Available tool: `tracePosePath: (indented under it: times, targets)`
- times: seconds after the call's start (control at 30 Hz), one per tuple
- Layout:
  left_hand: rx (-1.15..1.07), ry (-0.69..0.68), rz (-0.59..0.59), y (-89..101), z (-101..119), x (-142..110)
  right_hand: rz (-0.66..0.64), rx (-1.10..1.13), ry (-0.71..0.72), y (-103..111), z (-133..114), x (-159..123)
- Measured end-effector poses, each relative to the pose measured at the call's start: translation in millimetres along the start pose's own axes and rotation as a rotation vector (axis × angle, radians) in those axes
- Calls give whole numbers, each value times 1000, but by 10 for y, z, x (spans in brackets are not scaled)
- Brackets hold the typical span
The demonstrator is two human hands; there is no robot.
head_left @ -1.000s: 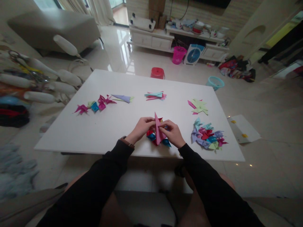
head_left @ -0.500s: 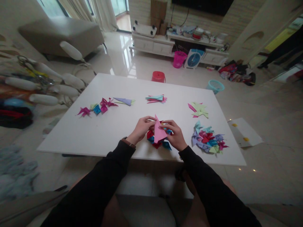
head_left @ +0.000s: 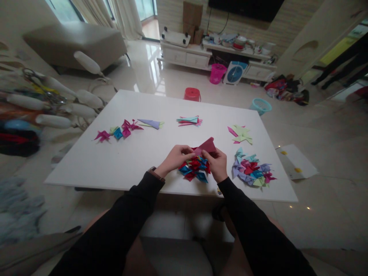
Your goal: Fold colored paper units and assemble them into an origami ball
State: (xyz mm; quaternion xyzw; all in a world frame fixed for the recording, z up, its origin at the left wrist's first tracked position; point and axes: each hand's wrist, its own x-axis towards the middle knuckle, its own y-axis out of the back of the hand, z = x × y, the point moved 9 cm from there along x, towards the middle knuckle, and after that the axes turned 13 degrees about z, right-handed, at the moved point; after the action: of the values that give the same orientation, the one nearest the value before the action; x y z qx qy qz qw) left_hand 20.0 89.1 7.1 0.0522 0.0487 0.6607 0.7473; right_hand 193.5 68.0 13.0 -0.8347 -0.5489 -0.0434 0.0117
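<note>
Both hands pinch a folded pink paper piece (head_left: 206, 145) just above the white table (head_left: 138, 161). My left hand (head_left: 176, 158) holds its left end and my right hand (head_left: 217, 164) grips its right side. The paper lies tilted, its point aimed up and right. Directly under my hands sits a small pile of red and blue folded paper shapes (head_left: 194, 170). To the right lies a bigger heap of mixed folded shapes (head_left: 252, 168) in purple, teal, red and green.
Further paper groups lie on the table: magenta and blue shapes (head_left: 119, 131) at left, a purple triangle (head_left: 149, 123), stacked sheets (head_left: 188, 120) at the back, green pieces (head_left: 242, 132) at right. A red stool (head_left: 192, 93) and teal basket (head_left: 260, 105) stand on the floor beyond.
The pink piece has turned from standing upright with its tip up to lying sideways, pointing up and right. My hands shifted slightly right with it, uncovering more of the red and blue pile.
</note>
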Motion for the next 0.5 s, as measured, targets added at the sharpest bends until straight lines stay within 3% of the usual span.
tracePosePath:
  times: [0.3, 0.5]
  targets:
    - [-5, 6, -56, 54, -37, -1, 27, -8, 54, 150, 26, 187]
    - [104, -42, 46, 260, -26, 39, -18, -44, -13, 194, 95, 205]
